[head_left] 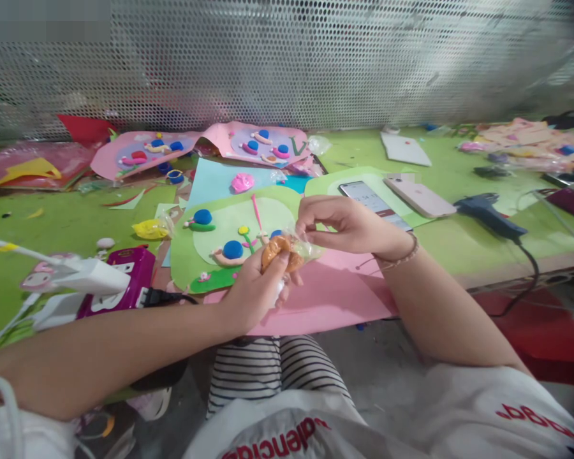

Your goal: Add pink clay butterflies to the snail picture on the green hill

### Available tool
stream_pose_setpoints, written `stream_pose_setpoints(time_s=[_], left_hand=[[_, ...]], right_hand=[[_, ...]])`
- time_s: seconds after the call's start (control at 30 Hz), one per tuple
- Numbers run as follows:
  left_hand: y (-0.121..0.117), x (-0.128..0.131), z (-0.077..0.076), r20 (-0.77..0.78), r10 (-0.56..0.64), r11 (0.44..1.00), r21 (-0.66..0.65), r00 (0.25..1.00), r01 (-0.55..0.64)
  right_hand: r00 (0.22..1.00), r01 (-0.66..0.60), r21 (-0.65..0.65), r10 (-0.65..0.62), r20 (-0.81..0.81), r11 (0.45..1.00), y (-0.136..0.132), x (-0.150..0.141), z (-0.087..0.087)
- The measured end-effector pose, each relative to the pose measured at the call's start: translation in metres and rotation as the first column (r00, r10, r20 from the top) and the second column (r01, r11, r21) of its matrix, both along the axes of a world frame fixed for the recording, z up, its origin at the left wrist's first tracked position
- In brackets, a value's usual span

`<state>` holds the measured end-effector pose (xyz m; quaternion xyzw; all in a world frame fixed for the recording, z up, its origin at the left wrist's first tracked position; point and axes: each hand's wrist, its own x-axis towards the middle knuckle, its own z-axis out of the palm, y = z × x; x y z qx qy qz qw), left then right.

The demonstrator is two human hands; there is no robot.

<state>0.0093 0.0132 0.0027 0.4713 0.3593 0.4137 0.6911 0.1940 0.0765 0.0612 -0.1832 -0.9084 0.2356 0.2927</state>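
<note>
My left hand [256, 287] is closed around a lump of orange-brown modelling clay [277, 254] in clear plastic wrap [309, 248]. Something white also shows under its fingers; I cannot make out what it is. Bent at the wrist, my right hand [339, 223] pinches at the loose end of the wrap, just above the clay. Below both hands lies a pink sheet [325, 293]. Behind them is a green card [210, 255] with clay snails that have blue shells, a yellow flower and a pink stem; my hands hide part of it.
A purple power strip [136, 268] with white plugs stands left. Right are a lit phone [373, 204], a pink phone [421, 196] and a blue glue gun [490, 215] with its cord. Pink cards [143, 153], yellow clay [150, 229] and pink clay [242, 183] lie farther back, before a perforated metal panel [287, 64].
</note>
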Motion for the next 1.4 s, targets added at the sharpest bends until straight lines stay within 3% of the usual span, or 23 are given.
stream_pose_setpoints(time_s=[0.43, 0.83, 1.13, 1.23, 1.4], left_hand=[[0.0, 0.004, 0.004, -0.041, 0.041, 0.998, -0.046, 0.998, -0.043], [0.002, 0.002, -0.002, 0.054, 0.029, 0.996, -0.087, 0.998, -0.024], [0.004, 0.003, -0.001, 0.073, 0.049, 0.991, -0.127, 0.996, -0.04], [0.003, 0.001, -0.001, 0.067, 0.038, 0.992, -0.12, 0.997, -0.029], [0.002, -0.001, -0.005, 0.061, 0.042, 0.993, -0.112, 0.997, -0.035]], right_hand=[[0.999, -0.018, 0.106, 0.023, -0.04, 0.994, 0.004, -0.003, -0.006], [0.957, 0.051, 0.039, -0.038, -0.288, 0.998, 0.0, -0.023, -0.026], [0.963, 0.079, 0.161, -0.034, -0.268, 0.984, 0.003, -0.026, -0.035], [0.954, 0.064, 0.092, -0.034, -0.298, 0.994, 0.002, -0.026, -0.033], [0.907, 0.08, -0.204, -0.156, -0.39, 0.976, 0.002, -0.026, -0.03]])
